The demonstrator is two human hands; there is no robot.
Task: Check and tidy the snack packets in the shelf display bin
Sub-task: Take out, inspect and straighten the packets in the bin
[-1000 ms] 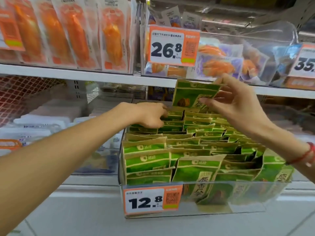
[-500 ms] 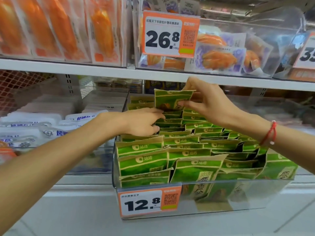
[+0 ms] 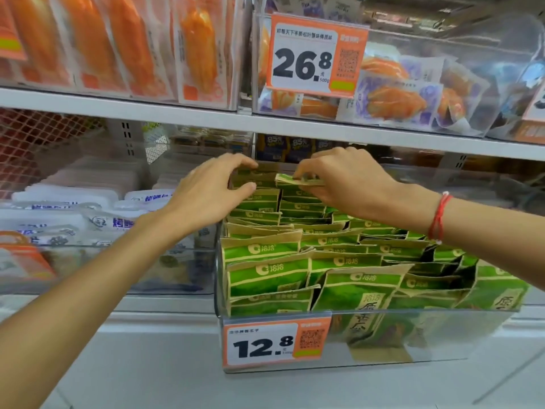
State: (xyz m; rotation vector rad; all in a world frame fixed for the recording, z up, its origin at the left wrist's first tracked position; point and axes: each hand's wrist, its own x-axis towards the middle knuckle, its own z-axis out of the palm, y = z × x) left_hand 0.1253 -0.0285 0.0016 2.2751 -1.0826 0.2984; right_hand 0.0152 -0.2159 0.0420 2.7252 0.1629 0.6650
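Your right hand [image 3: 345,184] pinches one green-and-tan paper snack packet [image 3: 298,180] at the back of the clear plastic display bin [image 3: 413,343]; your left hand [image 3: 209,190], fingers loosely spread, touches the neighbouring rear packets [image 3: 256,199].

A single head-worn view, wide-angled, looks forward and slightly down at a shop shelf from close range; the clear bin [image 3: 442,338] of green packets [image 3: 265,278] fills the lower right of the frame; both forearms enter from the bottom corners; the upper shelf edge [image 3: 177,112] crosses the top third; edges bow with lens distortion; no second view shares the scene.
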